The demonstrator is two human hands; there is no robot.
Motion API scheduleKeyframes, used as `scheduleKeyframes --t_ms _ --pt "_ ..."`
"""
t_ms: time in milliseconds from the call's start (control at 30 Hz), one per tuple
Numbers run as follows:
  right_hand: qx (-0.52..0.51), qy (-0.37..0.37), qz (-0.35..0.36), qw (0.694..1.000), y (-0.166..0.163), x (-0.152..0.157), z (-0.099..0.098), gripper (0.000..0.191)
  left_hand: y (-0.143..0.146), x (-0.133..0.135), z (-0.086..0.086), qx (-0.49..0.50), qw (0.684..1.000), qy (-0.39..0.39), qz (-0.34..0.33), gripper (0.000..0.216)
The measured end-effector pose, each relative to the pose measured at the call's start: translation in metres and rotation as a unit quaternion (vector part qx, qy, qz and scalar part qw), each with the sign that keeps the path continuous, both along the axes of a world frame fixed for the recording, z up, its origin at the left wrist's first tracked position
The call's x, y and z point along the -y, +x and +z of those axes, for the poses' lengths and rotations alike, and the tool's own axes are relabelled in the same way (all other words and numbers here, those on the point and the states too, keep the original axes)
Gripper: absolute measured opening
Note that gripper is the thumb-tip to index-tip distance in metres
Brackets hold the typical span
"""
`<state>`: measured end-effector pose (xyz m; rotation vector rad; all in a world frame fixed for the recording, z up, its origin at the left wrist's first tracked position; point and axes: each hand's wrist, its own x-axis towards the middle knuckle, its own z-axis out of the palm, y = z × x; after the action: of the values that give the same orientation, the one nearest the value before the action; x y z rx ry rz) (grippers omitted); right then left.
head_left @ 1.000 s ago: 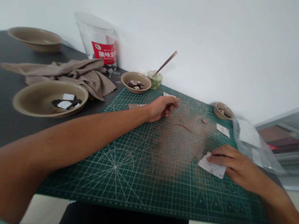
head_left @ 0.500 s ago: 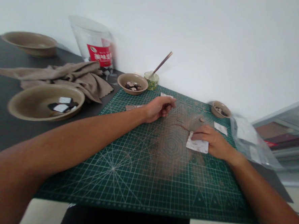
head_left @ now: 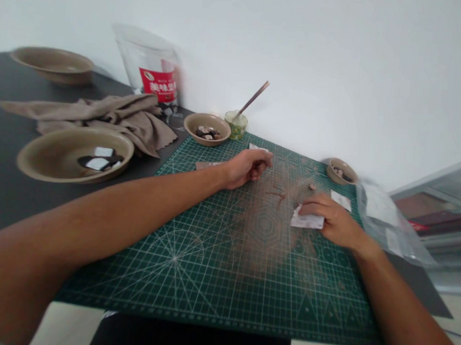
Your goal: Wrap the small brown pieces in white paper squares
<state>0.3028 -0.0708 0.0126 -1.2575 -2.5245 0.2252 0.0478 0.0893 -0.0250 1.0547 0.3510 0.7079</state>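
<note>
My right hand (head_left: 331, 216) is over the right part of the green cutting mat (head_left: 208, 275), its fingers closed on a white square of paper (head_left: 307, 221) with brown smudges. Left of that paper, thin brown curled strips (head_left: 278, 197) lie on the dusty mat. Farther back, my left hand (head_left: 248, 169) is held with the fingers curled together; whatever sits in them is hidden. A second whitish paper piece (head_left: 257, 147) shows just behind it, and a brownish sheet (head_left: 205, 165) is partly covered by my left forearm. Near my right fingers lies a small brown piece (head_left: 312, 187).
Small bowls with dark and pale pieces stand at the back (head_left: 207, 130) and right (head_left: 342, 171). A green cup (head_left: 236, 126) holds sticks. Leftward are a larger bowl (head_left: 52, 154), a brown cloth (head_left: 112, 116) and a clear container (head_left: 155, 64). A plastic bag (head_left: 391, 224) lies right.
The white paper in my right hand has tilted and shifted slightly. The brown strip that reached it now lies curled, apart from the hand. My left hand stays nearly still.
</note>
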Motion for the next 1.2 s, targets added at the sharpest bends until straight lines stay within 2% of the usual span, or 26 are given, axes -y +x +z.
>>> scheduleKeyframes --t_ms 267,533,733,1000,1200 --pt "0.026 0.038 0.028 0.999 -0.022 -0.030 -0.006 0.042 -0.001 0.001 0.003 -0.006 1.000 -0.001 0.007 0.019" --pt "0.048 0.056 0.012 0.997 -0.014 -0.007 -0.008 0.039 0.000 0.001 0.002 -0.006 1.000 0.005 0.008 0.020" --pt "0.053 0.096 0.008 0.994 -0.020 -0.013 -0.017 0.035 0.000 0.001 0.002 -0.005 1.000 0.006 0.003 0.020" --pt "0.108 0.040 0.034 0.993 -0.010 -0.005 -0.008 0.041 0.000 0.002 0.002 -0.006 1.000 0.005 0.009 0.018" --pt "0.152 0.054 0.047 0.986 -0.019 -0.014 -0.013 0.043 0.001 0.002 0.002 -0.008 1.000 0.001 0.010 0.019"
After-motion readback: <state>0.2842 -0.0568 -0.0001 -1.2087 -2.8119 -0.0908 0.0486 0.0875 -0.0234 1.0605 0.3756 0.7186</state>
